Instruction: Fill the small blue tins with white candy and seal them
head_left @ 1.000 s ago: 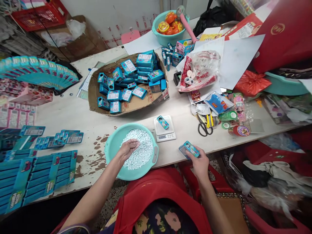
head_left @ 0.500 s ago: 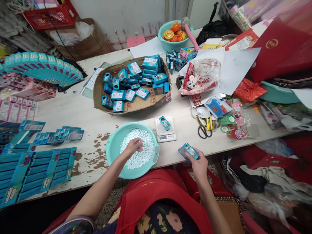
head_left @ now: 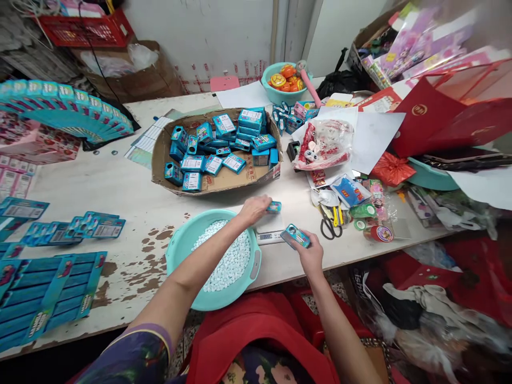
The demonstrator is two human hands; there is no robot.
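My left hand [head_left: 256, 209] reaches over the small white scale [head_left: 270, 236], its fingers closed at the left end of a blue tin [head_left: 274, 206] there; whether it grips the tin or something small is hidden. In my right hand [head_left: 310, 252] is another blue tin [head_left: 295, 236], held near the scale's right edge. Under my left forearm stands a turquoise basin [head_left: 180, 256] with many small white pieces [head_left: 228, 266] in it.
Behind the scale lies a cardboard tray [head_left: 160, 178] of blue tins. Scissors [head_left: 331, 228], tape rolls [head_left: 379, 233] and a plastic-wrapped bag [head_left: 332, 141] lie to the right. Blue display boxes [head_left: 48, 298] stand at the left.
My left hand has moved from the white pieces in the basin up and right to the tin on the scale. The right hand with its tin has shifted slightly left and up.
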